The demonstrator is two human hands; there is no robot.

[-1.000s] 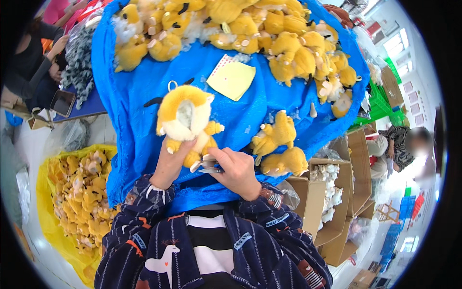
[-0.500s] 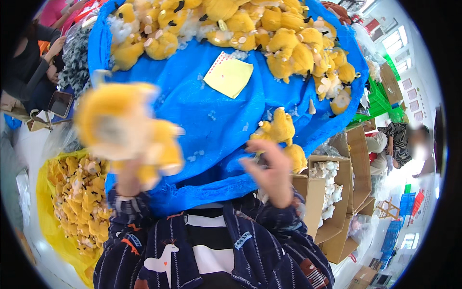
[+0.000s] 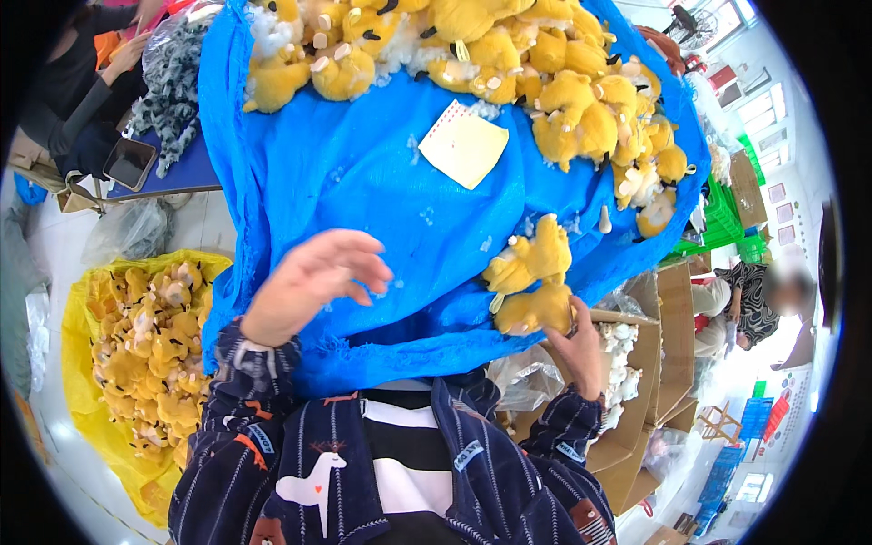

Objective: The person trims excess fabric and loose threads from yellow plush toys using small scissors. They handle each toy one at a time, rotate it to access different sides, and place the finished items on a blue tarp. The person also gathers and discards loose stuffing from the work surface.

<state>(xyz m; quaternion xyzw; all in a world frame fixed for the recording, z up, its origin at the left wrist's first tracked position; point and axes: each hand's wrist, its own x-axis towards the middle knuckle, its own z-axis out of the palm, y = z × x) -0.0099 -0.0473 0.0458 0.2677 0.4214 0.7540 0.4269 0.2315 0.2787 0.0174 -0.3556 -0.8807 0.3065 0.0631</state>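
My left hand (image 3: 318,280) hovers over the near left part of a blue plastic sheet (image 3: 363,182), fingers apart and slightly curled, with nothing in it. At the sheet's near right edge, my right hand (image 3: 579,352) has its thumb and fingers closed around the right end of a yellow plush toy (image 3: 531,311). Right behind that toy lies another yellow plush toy (image 3: 538,254), touching it. White stuffing shows among the many yellow plush toys (image 3: 581,100) heaped along the far side of the sheet.
A yellow bag (image 3: 77,381) full of finished-looking plush toys stands on the floor at left. Cardboard boxes (image 3: 668,336) with small white toys are at right. A yellow paper (image 3: 465,150) lies on the sheet. Other people sit at far left and right.
The plush toy that my left hand held is gone from it, and that hand is now empty. My right hand has moved down and right and taken hold of the nearer plush toy.
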